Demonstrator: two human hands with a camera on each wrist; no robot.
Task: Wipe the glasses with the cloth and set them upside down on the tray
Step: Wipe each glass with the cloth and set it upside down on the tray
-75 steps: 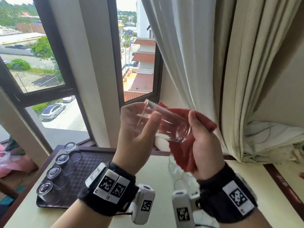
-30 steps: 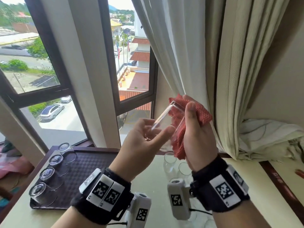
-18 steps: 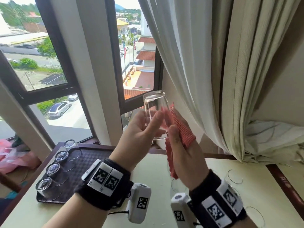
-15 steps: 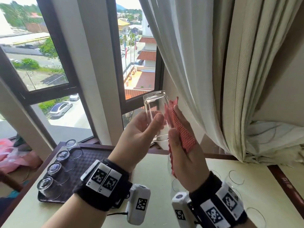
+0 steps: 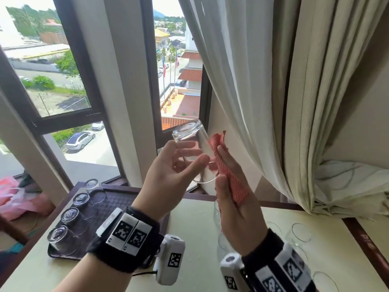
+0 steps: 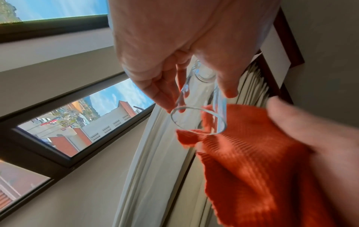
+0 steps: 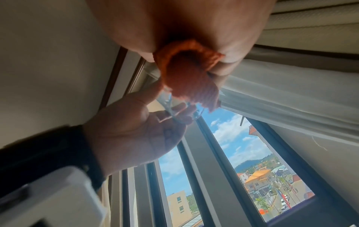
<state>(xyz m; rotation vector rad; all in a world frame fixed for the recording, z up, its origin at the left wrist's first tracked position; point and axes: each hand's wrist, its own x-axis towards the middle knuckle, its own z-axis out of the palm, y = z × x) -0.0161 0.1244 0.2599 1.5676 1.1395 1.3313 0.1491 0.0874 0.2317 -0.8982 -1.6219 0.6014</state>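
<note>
Above the bench, near the window: one clear glass, held base up and mouth down, tilted slightly. Gripped by left hand, thumb and fingers curled round the lower wall close to the rim. Red cloth laid against the glass's right side, backed by right hand, fingers nearly straight along the fabric, thumb pinning it from the near side. Handling, as judged: light, rigid, thin-walled, smooth and likely slippery once polished; breakable if knocked on the bench edge or squeezed at the rim. Best taken round the middle of the wall or by the thick base, not by the thin lip. Cloth soft, limp, textured weave, good for grip. Tray at left, dark, carrying four glasses already upside down in a row. Further glasses upright on the bench at right, seemingly awaiting wiping.
</note>
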